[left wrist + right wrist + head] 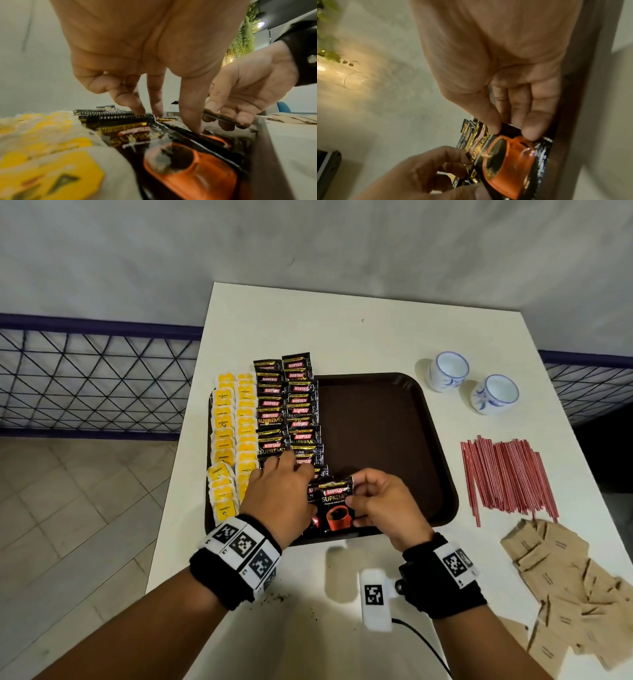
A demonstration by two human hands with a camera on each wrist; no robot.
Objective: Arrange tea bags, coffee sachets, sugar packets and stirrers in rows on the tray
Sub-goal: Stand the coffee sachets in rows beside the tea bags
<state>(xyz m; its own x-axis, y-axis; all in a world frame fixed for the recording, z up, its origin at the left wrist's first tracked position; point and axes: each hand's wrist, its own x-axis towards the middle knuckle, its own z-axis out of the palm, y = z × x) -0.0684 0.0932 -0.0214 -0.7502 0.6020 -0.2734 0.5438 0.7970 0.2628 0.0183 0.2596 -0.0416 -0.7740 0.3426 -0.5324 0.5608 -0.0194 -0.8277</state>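
Note:
A brown tray (376, 440) lies on the white table. Two columns of yellow tea bags (233, 440) fill its left side, with two columns of black coffee sachets (287, 412) beside them. My left hand (284, 474) presses its fingertips (137, 109) and thumb down on the nearest sachets (130, 132) of those columns. My right hand (356, 498) pinches one coffee sachet (337, 508) between thumb and fingers just above the tray's near edge. The right wrist view shows that sachet (508, 162) with its orange cup picture. Red stirrers (507, 477) and brown sugar packets (565, 583) lie on the table to the right.
Two white and blue cups (447, 371) (495, 393) stand behind the tray on the right. A white tagged device (375, 597) with a black cable lies near the front edge. The right half of the tray is bare. The table's left edge drops to a tiled floor and railing.

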